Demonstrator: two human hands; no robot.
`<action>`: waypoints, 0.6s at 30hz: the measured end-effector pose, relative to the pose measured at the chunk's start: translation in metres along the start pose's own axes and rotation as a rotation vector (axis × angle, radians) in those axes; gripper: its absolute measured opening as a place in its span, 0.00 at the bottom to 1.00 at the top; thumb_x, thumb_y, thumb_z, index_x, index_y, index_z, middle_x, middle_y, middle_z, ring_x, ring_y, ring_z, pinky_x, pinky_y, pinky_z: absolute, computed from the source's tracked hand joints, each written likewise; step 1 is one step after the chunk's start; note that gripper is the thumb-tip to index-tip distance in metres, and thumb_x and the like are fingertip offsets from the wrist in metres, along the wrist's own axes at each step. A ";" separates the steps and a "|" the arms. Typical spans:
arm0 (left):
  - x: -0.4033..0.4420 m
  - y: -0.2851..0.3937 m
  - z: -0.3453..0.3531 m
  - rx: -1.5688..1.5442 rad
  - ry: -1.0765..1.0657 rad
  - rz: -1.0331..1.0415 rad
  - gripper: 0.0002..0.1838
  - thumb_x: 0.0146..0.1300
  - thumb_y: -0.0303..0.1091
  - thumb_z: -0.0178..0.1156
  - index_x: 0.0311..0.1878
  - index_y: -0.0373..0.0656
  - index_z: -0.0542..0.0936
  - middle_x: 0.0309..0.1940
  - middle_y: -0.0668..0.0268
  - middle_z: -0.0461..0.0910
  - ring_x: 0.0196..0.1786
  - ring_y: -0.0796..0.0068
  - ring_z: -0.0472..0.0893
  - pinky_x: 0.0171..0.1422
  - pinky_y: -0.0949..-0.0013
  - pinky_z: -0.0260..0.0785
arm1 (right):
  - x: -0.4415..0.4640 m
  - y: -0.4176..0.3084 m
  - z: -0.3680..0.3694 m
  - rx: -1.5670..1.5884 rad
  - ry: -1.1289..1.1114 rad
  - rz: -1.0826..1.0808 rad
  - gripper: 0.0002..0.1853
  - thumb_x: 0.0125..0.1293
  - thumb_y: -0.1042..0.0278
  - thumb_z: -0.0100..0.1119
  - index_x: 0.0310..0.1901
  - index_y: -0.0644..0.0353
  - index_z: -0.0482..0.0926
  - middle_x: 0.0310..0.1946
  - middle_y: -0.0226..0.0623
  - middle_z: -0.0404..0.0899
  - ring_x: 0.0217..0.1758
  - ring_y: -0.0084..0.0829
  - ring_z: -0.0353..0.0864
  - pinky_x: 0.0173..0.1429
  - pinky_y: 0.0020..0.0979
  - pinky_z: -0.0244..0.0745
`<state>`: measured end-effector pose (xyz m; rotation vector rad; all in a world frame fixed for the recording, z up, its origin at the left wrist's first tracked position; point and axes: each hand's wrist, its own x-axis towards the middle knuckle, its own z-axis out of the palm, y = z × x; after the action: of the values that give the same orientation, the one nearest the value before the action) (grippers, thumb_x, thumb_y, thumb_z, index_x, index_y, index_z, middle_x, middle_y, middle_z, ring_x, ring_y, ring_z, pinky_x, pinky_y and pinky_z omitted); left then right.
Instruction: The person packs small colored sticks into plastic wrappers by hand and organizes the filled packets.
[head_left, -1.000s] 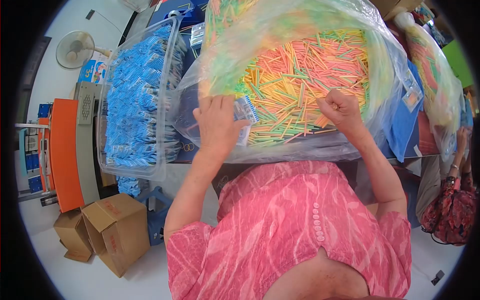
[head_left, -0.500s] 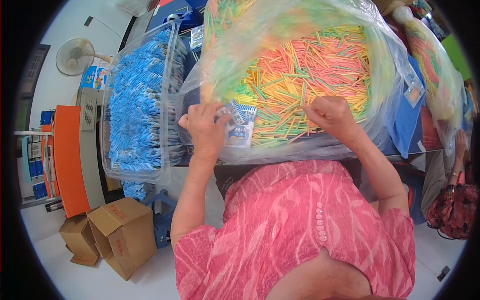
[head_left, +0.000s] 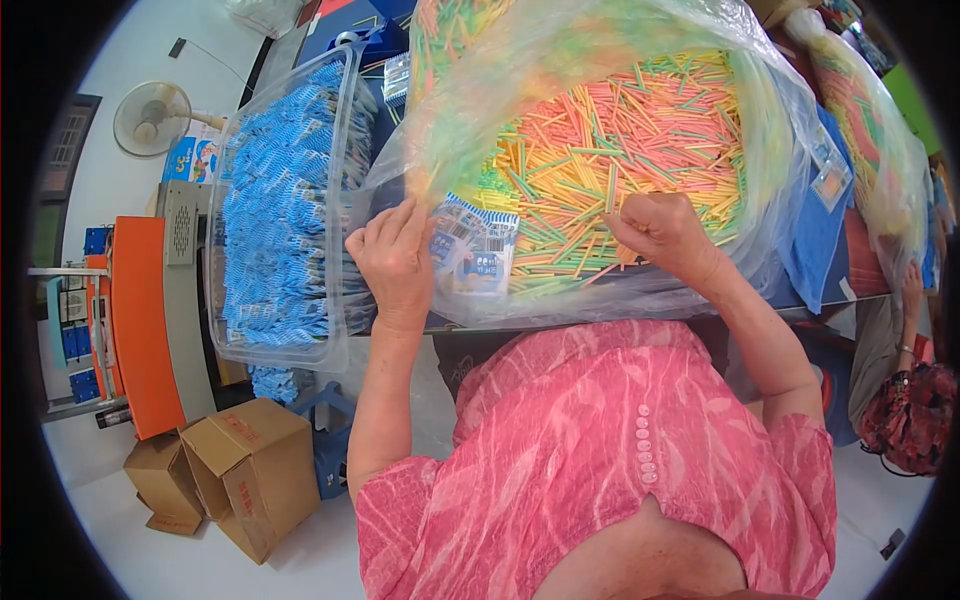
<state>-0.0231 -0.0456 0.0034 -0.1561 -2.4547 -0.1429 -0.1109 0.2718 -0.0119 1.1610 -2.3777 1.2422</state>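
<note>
Coloured sticks in pink, yellow and green fill a large open clear plastic bag. Several small blue-and-white packets lie at the bag's near left edge. Just left of these packets is my left hand, its fingers bent together; whether it holds anything is hidden. Over the sticks, my right hand is closed, and what its curled fingers hold is too small to make out. A clear bin on the left is heaped with blue striped packets.
Cardboard boxes stand on the floor at lower left, beside a blue stool. A fan is at upper left. Another filled bag and a blue cloth are on the right, where another person's arm shows.
My left hand has moved left, off the packets, which now lie more exposed. My right hand has shifted slightly left and down since the earliest frame and stays closed.
</note>
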 end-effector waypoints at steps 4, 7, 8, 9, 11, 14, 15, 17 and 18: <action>0.002 0.004 -0.007 -0.068 0.091 0.000 0.12 0.53 0.27 0.68 0.43 0.43 0.84 0.38 0.64 0.84 0.45 0.65 0.80 0.53 0.62 0.62 | 0.003 -0.003 0.003 0.073 -0.012 0.029 0.18 0.58 0.72 0.67 0.19 0.61 0.65 0.12 0.34 0.62 0.14 0.27 0.62 0.19 0.31 0.56; 0.004 0.025 -0.016 -0.369 0.056 -0.200 0.08 0.59 0.26 0.66 0.42 0.40 0.83 0.35 0.66 0.84 0.39 0.72 0.80 0.46 0.67 0.67 | 0.016 -0.016 0.003 0.227 -0.127 0.182 0.19 0.57 0.69 0.69 0.20 0.61 0.66 0.13 0.32 0.62 0.16 0.20 0.61 0.21 0.29 0.56; 0.007 0.034 -0.018 -0.381 0.054 -0.197 0.08 0.59 0.26 0.66 0.42 0.40 0.83 0.35 0.66 0.84 0.39 0.72 0.80 0.46 0.67 0.67 | 0.022 -0.022 0.001 0.328 -0.228 0.289 0.19 0.57 0.68 0.69 0.20 0.61 0.67 0.13 0.29 0.62 0.18 0.17 0.61 0.22 0.28 0.56; 0.012 0.043 -0.021 -0.667 -0.085 -0.342 0.06 0.62 0.27 0.64 0.41 0.39 0.82 0.34 0.67 0.83 0.37 0.77 0.78 0.42 0.71 0.67 | 0.029 -0.024 0.000 0.317 -0.225 0.298 0.19 0.57 0.68 0.69 0.20 0.61 0.67 0.13 0.29 0.62 0.18 0.17 0.61 0.22 0.28 0.56; 0.017 0.060 -0.016 -0.965 -0.237 -0.483 0.04 0.65 0.28 0.63 0.40 0.38 0.82 0.33 0.68 0.82 0.35 0.82 0.77 0.38 0.74 0.68 | 0.040 -0.026 -0.002 0.535 -0.436 0.245 0.20 0.58 0.66 0.69 0.19 0.60 0.66 0.15 0.24 0.61 0.21 0.14 0.59 0.25 0.27 0.55; 0.022 0.081 -0.004 -0.987 -0.321 -0.409 0.07 0.68 0.30 0.60 0.39 0.36 0.81 0.30 0.72 0.80 0.34 0.88 0.74 0.36 0.80 0.65 | 0.038 -0.030 -0.006 0.614 -0.492 0.317 0.23 0.60 0.61 0.68 0.19 0.60 0.64 0.17 0.24 0.58 0.22 0.16 0.57 0.24 0.29 0.54; 0.023 0.088 -0.001 -1.153 -0.357 -0.535 0.07 0.68 0.30 0.60 0.39 0.36 0.81 0.28 0.73 0.79 0.33 0.88 0.73 0.36 0.80 0.65 | 0.036 -0.028 -0.009 0.606 -0.490 0.326 0.23 0.60 0.61 0.68 0.19 0.60 0.64 0.17 0.24 0.58 0.22 0.16 0.57 0.24 0.29 0.54; 0.028 0.102 0.005 -1.330 -0.390 -0.665 0.08 0.68 0.31 0.60 0.38 0.35 0.81 0.27 0.74 0.78 0.32 0.88 0.71 0.36 0.80 0.64 | 0.029 -0.024 -0.017 0.556 -0.382 0.315 0.23 0.60 0.61 0.68 0.19 0.61 0.64 0.16 0.24 0.58 0.21 0.16 0.57 0.24 0.28 0.54; 0.031 0.110 0.008 -1.455 -0.459 -0.739 0.08 0.68 0.31 0.60 0.38 0.35 0.82 0.27 0.75 0.77 0.32 0.89 0.71 0.35 0.81 0.64 | 0.026 -0.022 -0.021 0.545 -0.388 0.322 0.23 0.60 0.61 0.68 0.19 0.61 0.64 0.16 0.24 0.58 0.21 0.16 0.57 0.24 0.28 0.54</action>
<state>-0.0360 0.0662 0.0236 0.1360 -2.1539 -2.3572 -0.1155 0.2661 0.0274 1.2896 -2.6669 2.0309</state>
